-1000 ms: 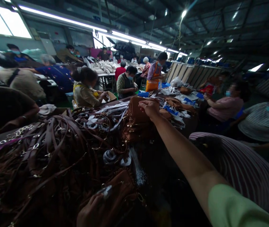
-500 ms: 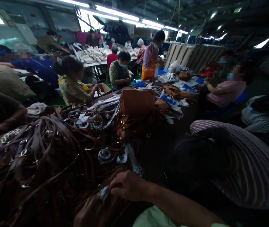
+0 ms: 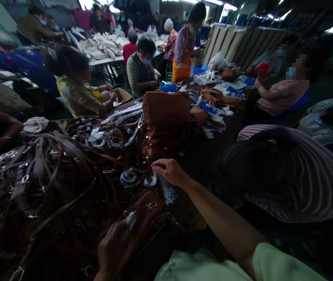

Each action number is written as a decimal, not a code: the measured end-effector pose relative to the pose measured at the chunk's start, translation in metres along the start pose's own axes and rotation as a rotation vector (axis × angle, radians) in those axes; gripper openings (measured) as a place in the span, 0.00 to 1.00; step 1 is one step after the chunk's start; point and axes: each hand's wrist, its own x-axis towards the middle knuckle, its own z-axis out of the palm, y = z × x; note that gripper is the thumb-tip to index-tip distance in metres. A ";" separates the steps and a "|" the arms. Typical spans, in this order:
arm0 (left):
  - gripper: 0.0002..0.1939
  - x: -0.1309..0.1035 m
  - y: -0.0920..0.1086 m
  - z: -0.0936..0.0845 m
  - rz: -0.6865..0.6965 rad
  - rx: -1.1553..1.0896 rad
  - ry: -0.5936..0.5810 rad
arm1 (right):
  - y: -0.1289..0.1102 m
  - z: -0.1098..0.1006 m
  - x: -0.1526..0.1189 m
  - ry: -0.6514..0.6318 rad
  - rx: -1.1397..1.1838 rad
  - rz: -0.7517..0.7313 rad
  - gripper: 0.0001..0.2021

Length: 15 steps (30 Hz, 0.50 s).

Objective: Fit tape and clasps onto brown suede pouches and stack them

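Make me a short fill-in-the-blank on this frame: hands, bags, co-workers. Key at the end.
1. The left grip is on a bag whose colour is ____.
2. Of the two, the grip nearer the stack of bags is the person's own ____ one.
3. The co-worker standing past the stack wears an apron coloured ____.
4. The nearest right-hand co-worker's top is patterned with ____.

Missing words: brown; right; orange; stripes.
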 end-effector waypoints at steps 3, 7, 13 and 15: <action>0.13 -0.002 0.000 0.003 -0.025 -0.028 0.002 | 0.033 0.004 0.019 0.053 -0.005 0.098 0.10; 0.13 -0.007 -0.004 0.006 -0.052 -0.033 0.000 | 0.066 0.008 0.035 0.107 0.022 0.198 0.10; 0.13 -0.008 -0.004 0.005 -0.071 -0.012 -0.011 | 0.078 -0.006 0.063 0.333 0.262 0.355 0.13; 0.12 -0.008 -0.003 0.006 -0.075 -0.010 -0.004 | 0.079 -0.022 0.082 0.521 0.349 0.358 0.16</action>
